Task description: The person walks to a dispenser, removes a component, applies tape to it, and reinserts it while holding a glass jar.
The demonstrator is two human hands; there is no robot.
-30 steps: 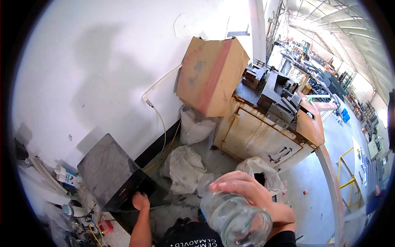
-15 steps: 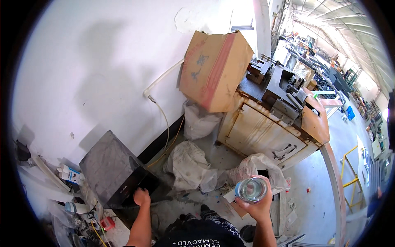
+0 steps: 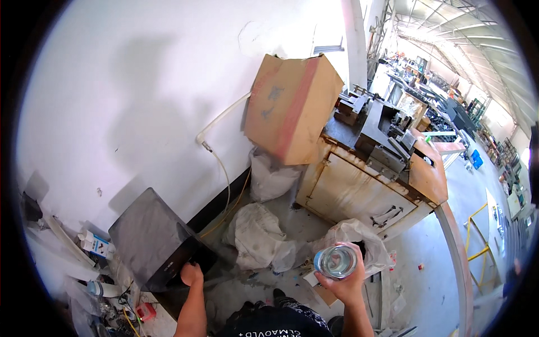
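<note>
A dark grey box-shaped appliance (image 3: 149, 236) with a glossy black front stands by the wall on the left. My left hand (image 3: 192, 273) is at that black front, its fingers curled in against it; what they grip is hidden. In front of me on the right, my right hand (image 3: 349, 283) is wrapped around a clear glass jar (image 3: 339, 262) with a bluish side. Its round mouth faces up at me, and the inside looks clear.
A rusty cream metal cabinet (image 3: 359, 188) carries machine parts and a large cardboard box (image 3: 289, 106). White sacks (image 3: 255, 233) sit on the floor, one (image 3: 365, 233) just beyond the jar. Cluttered bottles and cables lie at lower left; a yellow frame (image 3: 477, 253) stands at right.
The whole view has tipped slightly, so the surroundings sit a little lower. The jar has shifted slightly left in my right hand's hold; my left hand stays at the black front.
</note>
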